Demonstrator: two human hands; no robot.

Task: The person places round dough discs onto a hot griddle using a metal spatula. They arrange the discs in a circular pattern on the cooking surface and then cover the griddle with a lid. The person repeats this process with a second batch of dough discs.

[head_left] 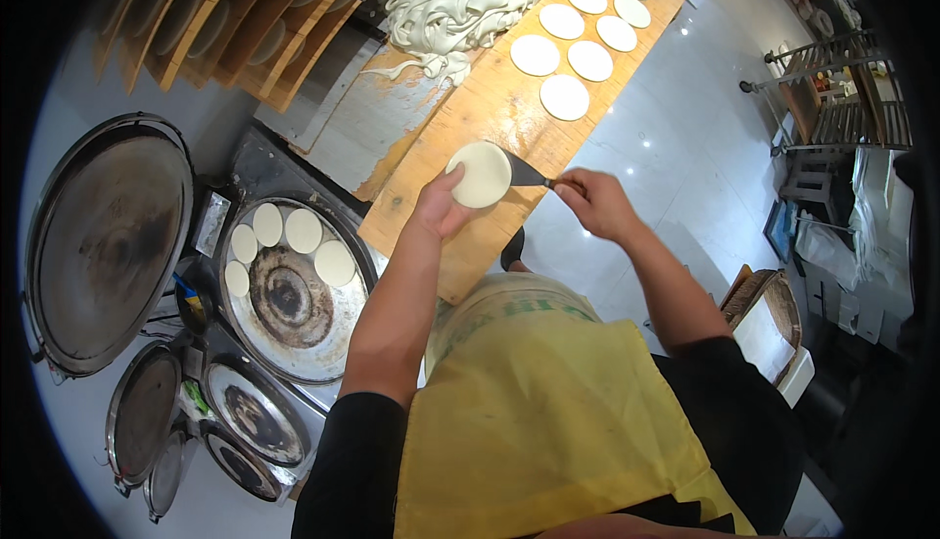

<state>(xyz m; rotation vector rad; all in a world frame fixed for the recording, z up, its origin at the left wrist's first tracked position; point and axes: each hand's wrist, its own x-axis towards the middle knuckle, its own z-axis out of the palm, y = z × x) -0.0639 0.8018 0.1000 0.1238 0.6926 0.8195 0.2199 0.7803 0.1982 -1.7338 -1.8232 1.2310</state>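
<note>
Nearest the camera, a yellow apron [539,421] covered the person's front. Beyond it, the left hand [444,204] held a dough disc [482,175] by its left side: thumb laid on the upper face, fingers curled toward the underside and mostly hidden. Disc position: over the near part of a long wooden board [411,211]; could not tell whether all of it was clear of the wood. Appearance: round, flat, pale cream, smooth-faced, with an even rim. Right hand [602,204]: fingers closed narrowly around the handle of a spatula [526,173], its dark flat blade reaching to the disc's right edge; contact between the two could not be confirmed.

Left of the board, a round griddle [304,333], browned at its centre, carried five pale rounds [304,231] in an arc near its upper rim. Farther along the board, eight discs [564,96] lay flat and close together, whiter under the light. Left of these sat a tangled heap of dough strips [460,10]. At upper left, slanted wooden trays [284,89] bore more round pieces.
</note>
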